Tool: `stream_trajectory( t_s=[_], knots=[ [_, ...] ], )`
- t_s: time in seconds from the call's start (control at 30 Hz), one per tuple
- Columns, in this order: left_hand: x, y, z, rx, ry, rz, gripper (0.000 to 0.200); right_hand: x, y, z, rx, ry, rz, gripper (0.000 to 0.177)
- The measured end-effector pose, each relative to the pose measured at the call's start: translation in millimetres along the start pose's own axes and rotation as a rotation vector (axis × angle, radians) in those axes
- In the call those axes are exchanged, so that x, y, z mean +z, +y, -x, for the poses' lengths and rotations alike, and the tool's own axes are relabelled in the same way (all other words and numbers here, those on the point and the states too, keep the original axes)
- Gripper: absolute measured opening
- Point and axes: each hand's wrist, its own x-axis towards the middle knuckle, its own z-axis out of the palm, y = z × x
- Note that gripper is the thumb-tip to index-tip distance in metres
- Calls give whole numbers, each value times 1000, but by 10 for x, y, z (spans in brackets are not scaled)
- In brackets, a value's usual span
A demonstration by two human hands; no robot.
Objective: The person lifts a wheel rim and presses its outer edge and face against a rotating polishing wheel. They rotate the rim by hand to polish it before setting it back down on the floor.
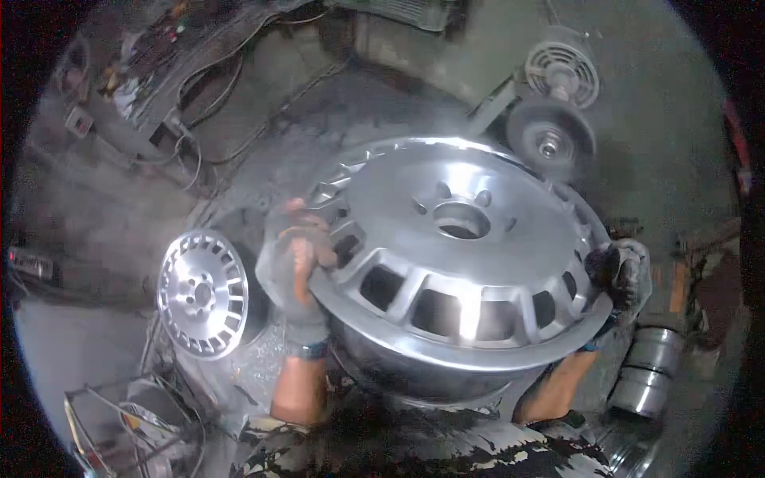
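A large silver alloy wheel rim (390, 195) fills the middle of the view, face up and tilted, with a round centre hole, bolt holes and spoke windows near its edge. On its left side, my left hand (299, 259), in a worn glove with some fingers bare, is closed round the outer edge. My right hand (629, 275), in a grey and dark glove, grips the opposite edge; its fingers are partly hidden by the rim. Just beyond the rim's far right edge is a round buffing wheel (530, 131) on a machine, blurred.
A second alloy wheel rim (205, 295) stands at the left. The machine's vented motor (562, 72) is at the upper right. Two shiny metal cylinders (649, 370) sit at the lower right. A wire frame (135, 422) stands lower left; cables (191, 151) run along the left.
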Motion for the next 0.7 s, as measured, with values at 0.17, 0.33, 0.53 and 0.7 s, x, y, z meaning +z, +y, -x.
stream_trajectory(
  t_s=[0.17, 0.33, 0.53, 0.7],
  knots=[
    [-94, -591, -188, -119, -128, 432, 52, -149, -191, 163, 96, 66, -49, 44],
    [-63, -595, -147, -253, -99, 613, 47, -39, -355, 222, 217, 146, -157, 54],
    [-166, -408, -54, -51, -61, 256, 40, 106, -356, 83, 96, 75, -230, 49],
    [-174, -489, -17, -79, 2, 208, 36, 154, -296, 46, 116, 30, -248, 41]
  ],
)
